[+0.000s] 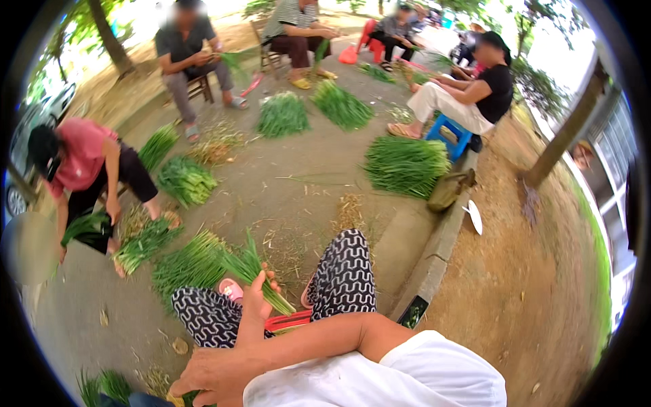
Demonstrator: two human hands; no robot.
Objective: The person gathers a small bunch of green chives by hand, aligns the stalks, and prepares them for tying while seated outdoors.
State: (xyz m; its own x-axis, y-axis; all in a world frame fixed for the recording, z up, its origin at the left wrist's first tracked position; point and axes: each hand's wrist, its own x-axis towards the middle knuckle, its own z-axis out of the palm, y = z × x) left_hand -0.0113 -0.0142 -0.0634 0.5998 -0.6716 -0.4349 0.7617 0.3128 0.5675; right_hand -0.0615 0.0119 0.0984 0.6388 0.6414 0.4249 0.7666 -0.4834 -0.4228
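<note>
My left hand [259, 293] is closed around a small bunch of green chives [245, 263], its leaves pointing up and its pale stem ends down to the right, between my knees. My right forearm crosses over the left one. Far to the lower left is my right hand [211, 375], fingers bent downward, next to a yellow thing and some green leaves; its fingertips are mostly hidden at the lower edge. A large pile of chives [192, 263] lies on the ground beyond my left knee. Under my left hand, a red-edged thing [288, 320] shows between my legs.
Another person [85, 159] bends over chives at the left; several more sit farther off. Chive piles [405, 165] lie about the pavement. On the right runs a stone kerb [434, 261] bearing a dark phone-like object [413, 312], with a green bag [451, 188] and a blue stool [449, 133] beyond.
</note>
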